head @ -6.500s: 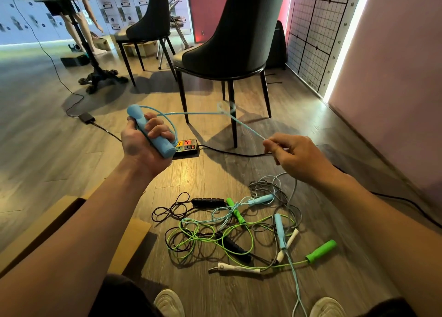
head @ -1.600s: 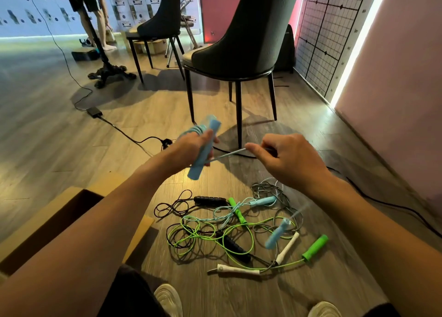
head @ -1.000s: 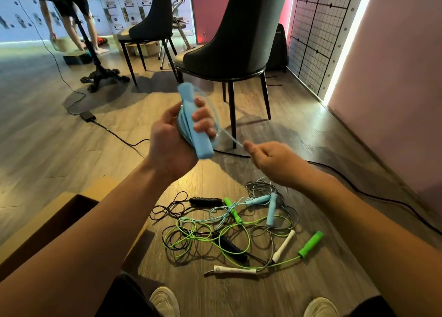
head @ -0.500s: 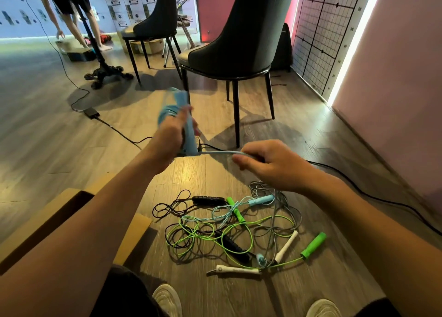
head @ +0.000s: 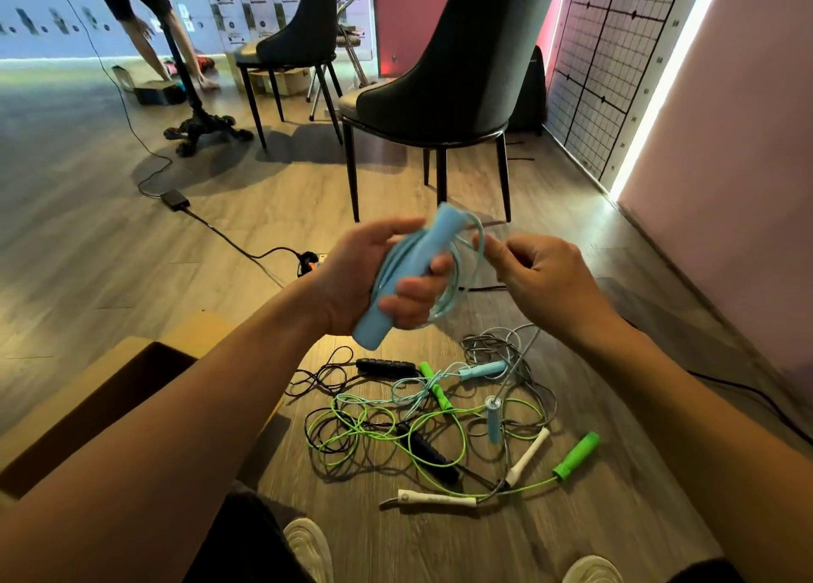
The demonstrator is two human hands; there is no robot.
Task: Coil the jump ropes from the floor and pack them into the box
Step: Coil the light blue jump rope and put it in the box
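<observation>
Head view, centre frame: my left hand [head: 360, 274] gripped the handle [head: 429, 243] and coiled rope [head: 453, 285]; right fingers [head: 490, 250] pinched its loose strand. Rope seemed light, springy, so I'd hold it at the handle.

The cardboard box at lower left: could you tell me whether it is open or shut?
Open: the cardboard box is uncovered on top, its dark inside showing.

More blue cord [head: 444, 283] wound around the blue handle [head: 411, 274] in the left hand [head: 374, 278], right hand [head: 541, 274] drawn close, trailing second handle [head: 493, 419] dragged up off the pile.
</observation>
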